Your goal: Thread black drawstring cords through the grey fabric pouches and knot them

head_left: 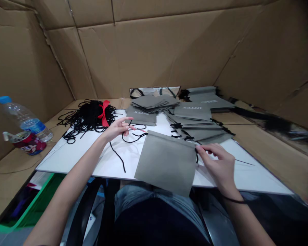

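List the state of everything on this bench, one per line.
Left hand, pinching the black cord.
Right hand, pinching the grey pouch at its far right corner.
Grey pouch, flat on the white board, near edge overhanging.
Black cord, loose, curled.
Cord bundle, tied with red ribbon.
Water bottle, capped.
Pouch stacks, fanned out.

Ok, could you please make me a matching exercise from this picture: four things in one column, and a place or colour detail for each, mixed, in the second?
1 water bottle
2 cord bundle
3 grey pouch
4 loose black cord

A held in the left hand
B has a blue cap
C tied with a red ribbon
D pinched at its corner by the right hand

Pairs: 1-B, 2-C, 3-D, 4-A.
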Available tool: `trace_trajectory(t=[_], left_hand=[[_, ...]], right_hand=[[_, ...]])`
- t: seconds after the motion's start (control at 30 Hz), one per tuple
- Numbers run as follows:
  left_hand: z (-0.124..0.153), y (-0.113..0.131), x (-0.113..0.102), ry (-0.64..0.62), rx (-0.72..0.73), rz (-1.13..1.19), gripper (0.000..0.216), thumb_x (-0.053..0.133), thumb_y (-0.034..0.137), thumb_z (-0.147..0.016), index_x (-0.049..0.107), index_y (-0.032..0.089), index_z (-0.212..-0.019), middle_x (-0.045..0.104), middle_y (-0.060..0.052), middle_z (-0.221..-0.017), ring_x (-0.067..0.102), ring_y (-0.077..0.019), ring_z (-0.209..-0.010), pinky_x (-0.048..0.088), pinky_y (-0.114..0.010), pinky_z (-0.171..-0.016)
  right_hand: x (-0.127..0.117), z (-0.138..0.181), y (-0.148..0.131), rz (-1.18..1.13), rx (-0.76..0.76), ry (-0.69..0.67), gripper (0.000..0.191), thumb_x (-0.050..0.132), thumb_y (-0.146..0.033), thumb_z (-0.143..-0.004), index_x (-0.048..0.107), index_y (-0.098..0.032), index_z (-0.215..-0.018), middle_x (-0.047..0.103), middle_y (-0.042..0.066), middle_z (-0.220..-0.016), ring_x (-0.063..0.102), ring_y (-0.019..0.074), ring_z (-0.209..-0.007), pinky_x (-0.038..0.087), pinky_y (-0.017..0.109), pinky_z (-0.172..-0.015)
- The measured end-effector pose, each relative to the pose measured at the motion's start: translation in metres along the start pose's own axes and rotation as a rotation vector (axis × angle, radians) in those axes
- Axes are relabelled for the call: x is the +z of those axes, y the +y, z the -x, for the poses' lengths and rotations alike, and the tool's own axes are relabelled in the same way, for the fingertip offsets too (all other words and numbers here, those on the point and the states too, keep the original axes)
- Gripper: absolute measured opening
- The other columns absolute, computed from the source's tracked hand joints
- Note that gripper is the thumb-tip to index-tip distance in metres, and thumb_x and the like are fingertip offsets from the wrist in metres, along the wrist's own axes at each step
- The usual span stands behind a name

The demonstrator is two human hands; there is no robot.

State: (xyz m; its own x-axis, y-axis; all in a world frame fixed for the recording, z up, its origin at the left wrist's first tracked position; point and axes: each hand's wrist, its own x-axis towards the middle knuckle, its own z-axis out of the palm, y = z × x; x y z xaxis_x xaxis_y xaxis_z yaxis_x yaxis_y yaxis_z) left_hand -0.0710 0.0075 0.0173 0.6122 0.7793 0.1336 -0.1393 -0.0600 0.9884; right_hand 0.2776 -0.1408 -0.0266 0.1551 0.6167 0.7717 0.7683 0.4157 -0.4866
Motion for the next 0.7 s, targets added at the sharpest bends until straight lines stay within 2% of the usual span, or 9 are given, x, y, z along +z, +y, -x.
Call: trace_trajectory(t=[0.07,0.13,0.27,0.37,0.7], left_hand=[[-0.0003,-0.0024,0.0006,-0.050,-0.038,-0.038,0.062,0.071,0.025,-0.076,0.047,0.016,-0.132,0.072,-0.011,-0.092,0.060,-0.0108,-0.060,0.044,-0.024,-0.058],[-0.0007,-0.0043,0.0013,-0.078,-0.060,-0.068,0.064,0.072,0.026,-0.076,0.045,0.015,-0.133,0.072,-0.013,-0.095,0.063,-0.0126,-0.065,0.047,-0.026,-0.063],[-0.0015,-0.0076,0.0019,-0.105,-0.061,-0.115,0.037,0.071,0.030,-0.077,0.063,0.011,-0.107,0.072,-0.014,-0.095,0.061,-0.0109,-0.063,0.047,-0.024,-0.062],[-0.0012,-0.0073,0.0031,-0.108,-0.056,-0.154,0.029,0.070,0.034,-0.077,0.067,0.010,-0.093,0.072,-0.012,-0.091,0.059,-0.0094,-0.061,0.047,-0.023,-0.061],[0.0011,-0.0012,0.0093,-0.148,-0.105,-0.296,0.031,0.069,0.039,-0.077,0.069,0.010,-0.090,0.069,-0.008,-0.078,0.057,-0.0094,-0.058,0.044,-0.020,-0.055]], right_hand=[[-0.0003,0.0004,-0.0002,0.004,0.007,-0.007,0.013,0.063,-0.026,-0.083,0.061,-0.022,-0.071,0.056,-0.001,-0.063,0.044,0.0142,-0.059,0.037,0.031,-0.057],[-0.0006,0.0002,-0.0007,0.005,0.010,-0.012,0.013,0.063,-0.026,-0.083,0.061,-0.022,-0.071,0.056,0.000,-0.062,0.044,0.0144,-0.058,0.037,0.031,-0.057],[0.0000,-0.0007,-0.0018,0.001,0.017,-0.013,0.013,0.063,-0.026,-0.083,0.061,-0.022,-0.071,0.056,-0.001,-0.063,0.044,0.0145,-0.058,0.037,0.031,-0.057],[0.0010,-0.0005,-0.0024,0.001,0.023,-0.016,0.013,0.064,-0.025,-0.083,0.061,-0.023,-0.071,0.056,-0.001,-0.063,0.044,0.0145,-0.059,0.036,0.031,-0.057],[-0.0002,-0.0010,-0.0046,-0.004,0.019,-0.018,0.012,0.064,-0.023,-0.083,0.060,-0.023,-0.071,0.054,-0.001,-0.061,0.043,0.0144,-0.058,0.036,0.031,-0.057]])
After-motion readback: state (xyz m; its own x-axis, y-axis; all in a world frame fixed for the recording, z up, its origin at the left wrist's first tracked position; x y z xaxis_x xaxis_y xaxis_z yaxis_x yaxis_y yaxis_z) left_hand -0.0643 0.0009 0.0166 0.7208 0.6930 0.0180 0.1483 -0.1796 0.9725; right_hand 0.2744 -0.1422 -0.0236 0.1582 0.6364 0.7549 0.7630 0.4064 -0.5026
